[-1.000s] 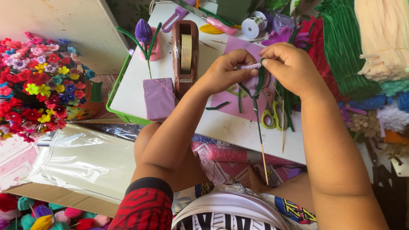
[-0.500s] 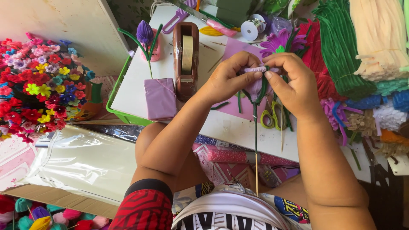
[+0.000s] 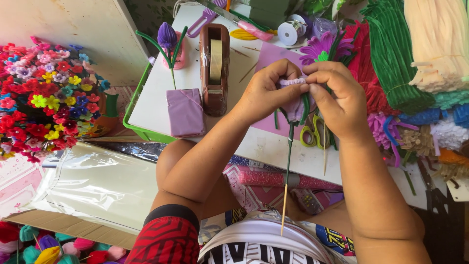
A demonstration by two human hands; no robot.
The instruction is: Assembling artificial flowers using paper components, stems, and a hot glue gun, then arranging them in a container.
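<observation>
Over a small white table (image 3: 161, 93), my left hand (image 3: 266, 90) and my right hand (image 3: 339, 95) meet on a lilac pipe-cleaner flower (image 3: 294, 100). Both pinch the fuzzy lilac strip at its top. The flower's green-wrapped stem (image 3: 289, 151) hangs down towards me and ends in a bare wooden stick (image 3: 283, 210) above my lap. Green leaves hug the lilac bud between my fingers.
A brown tape dispenser (image 3: 215, 68), a lilac block (image 3: 184, 112) and a finished purple tulip (image 3: 167, 39) stand on the table. Yellow-green scissors (image 3: 312, 134) lie under my hands. Bundles of green, red and cream pipe cleaners (image 3: 395, 54) fill the right. A bouquet of small flowers (image 3: 41, 98) sits left.
The stem has swung from slanting to hanging straight down. My hands have drawn closer together at the top of the flower.
</observation>
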